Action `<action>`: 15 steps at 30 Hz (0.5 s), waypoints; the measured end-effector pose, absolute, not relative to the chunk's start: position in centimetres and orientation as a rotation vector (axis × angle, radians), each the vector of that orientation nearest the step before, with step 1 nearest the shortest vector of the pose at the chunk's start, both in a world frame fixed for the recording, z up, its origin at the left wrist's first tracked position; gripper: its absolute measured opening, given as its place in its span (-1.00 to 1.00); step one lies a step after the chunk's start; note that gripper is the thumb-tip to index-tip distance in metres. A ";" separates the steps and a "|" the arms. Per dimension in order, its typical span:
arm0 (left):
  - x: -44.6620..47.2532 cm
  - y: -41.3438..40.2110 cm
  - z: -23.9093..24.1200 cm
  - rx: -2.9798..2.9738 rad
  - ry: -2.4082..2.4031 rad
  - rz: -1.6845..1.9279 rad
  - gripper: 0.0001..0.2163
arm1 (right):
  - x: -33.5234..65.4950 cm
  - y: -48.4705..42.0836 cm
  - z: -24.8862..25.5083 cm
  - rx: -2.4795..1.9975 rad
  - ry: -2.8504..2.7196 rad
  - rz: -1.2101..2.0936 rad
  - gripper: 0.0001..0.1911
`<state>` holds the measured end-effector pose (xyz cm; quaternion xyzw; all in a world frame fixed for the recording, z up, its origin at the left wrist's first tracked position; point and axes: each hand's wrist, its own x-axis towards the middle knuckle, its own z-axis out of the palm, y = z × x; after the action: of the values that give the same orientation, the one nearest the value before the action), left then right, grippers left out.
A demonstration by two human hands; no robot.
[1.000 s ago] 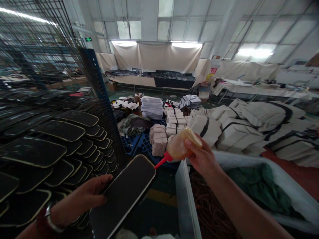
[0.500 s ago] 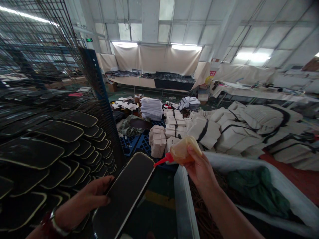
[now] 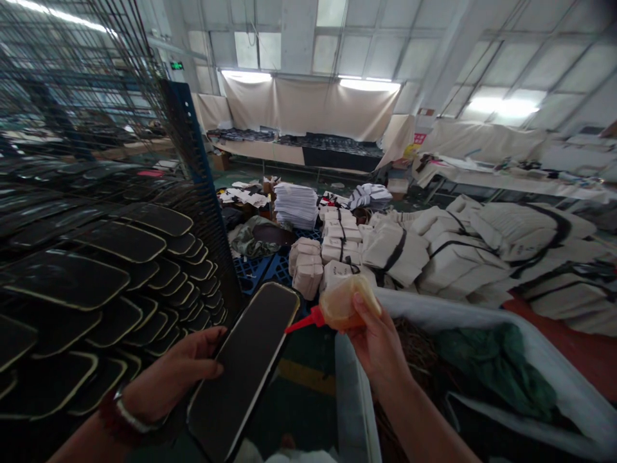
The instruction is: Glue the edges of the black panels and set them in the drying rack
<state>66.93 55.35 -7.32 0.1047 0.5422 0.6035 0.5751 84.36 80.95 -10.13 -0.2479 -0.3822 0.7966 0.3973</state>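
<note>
Left hand (image 3: 176,376): fingers curled round the left edge of the black panel (image 3: 243,370), gripping it.
Black panel: tilted, far end up, held just beside the wire rack (image 3: 96,193).
Right hand (image 3: 378,344): clamped on the squeeze bottle (image 3: 344,303).
Red nozzle (image 3: 301,321): at the panel's right edge, seemingly touching.
Below right arm: white bin (image 3: 354,411).

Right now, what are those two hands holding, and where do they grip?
The left hand grips the black panel by its left long edge. The right hand squeezes the soft body of the glue bottle, its red nozzle at the panel's edge.
</note>
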 end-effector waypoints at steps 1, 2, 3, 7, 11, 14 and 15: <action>67.0 55.4 -7.3 0.234 1.265 1.416 -0.72 | 84.4 80.7 -10.2 -0.625 -0.973 2.027 -0.59; 67.0 55.5 -7.2 0.229 1.259 1.422 -0.72 | 84.5 80.4 -10.3 -0.620 -0.978 2.039 -0.59; 67.1 55.6 -7.2 0.227 1.254 1.430 -0.71 | 84.6 80.1 -10.4 -0.616 -0.983 2.050 -0.60; 67.4 56.0 -7.0 0.210 1.257 1.456 -0.70 | 85.0 79.0 -10.6 -0.617 -0.995 2.086 -0.63; 67.7 56.4 -7.1 0.173 1.274 1.477 -0.67 | 85.4 78.0 -10.6 -0.608 -1.035 2.104 -0.64; 67.7 56.6 -7.2 0.150 1.310 1.497 -0.65 | 85.7 77.5 -10.6 -0.613 -1.041 2.101 -0.64; 67.6 56.7 -7.2 0.145 1.320 1.502 -0.66 | 85.8 77.3 -10.6 -0.619 -1.041 2.100 -0.63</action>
<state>67.64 56.68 -7.24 0.0610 0.5549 0.6314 0.5382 85.77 77.34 -10.63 -0.2390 -0.4022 0.8110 0.3513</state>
